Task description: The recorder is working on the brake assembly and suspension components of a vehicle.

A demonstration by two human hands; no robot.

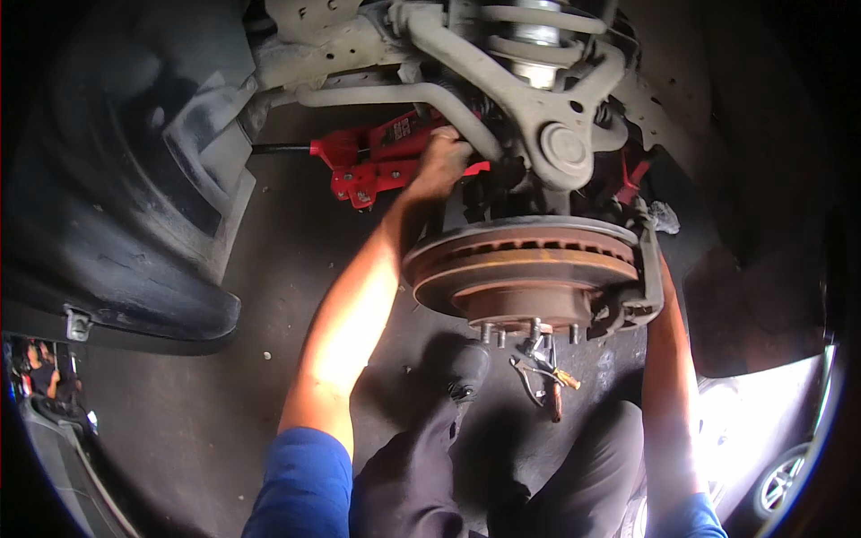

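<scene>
My left hand (443, 160) reaches behind the brake disc (525, 260), beside the grey stabilizer bar (421, 93). Its fingers look curled, but what they grip, if anything, is hidden. My right forearm (671, 359) rises along the outer side of the brake caliper bracket (652, 278); the hand itself is hidden behind it. The rusty disc stands on its hub with several bare wheel studs (536, 328) pointing toward me. Above it are the grey upper control arm (484, 67) and its round ball joint cap (565, 143).
A red floor jack (381, 152) sits under the vehicle behind my left hand. Pliers (529, 381) and a tool with a yellow end (565, 378) lie on the floor between my legs. A black fender liner (117, 197) hangs at left. A coil spring (538, 49) is overhead.
</scene>
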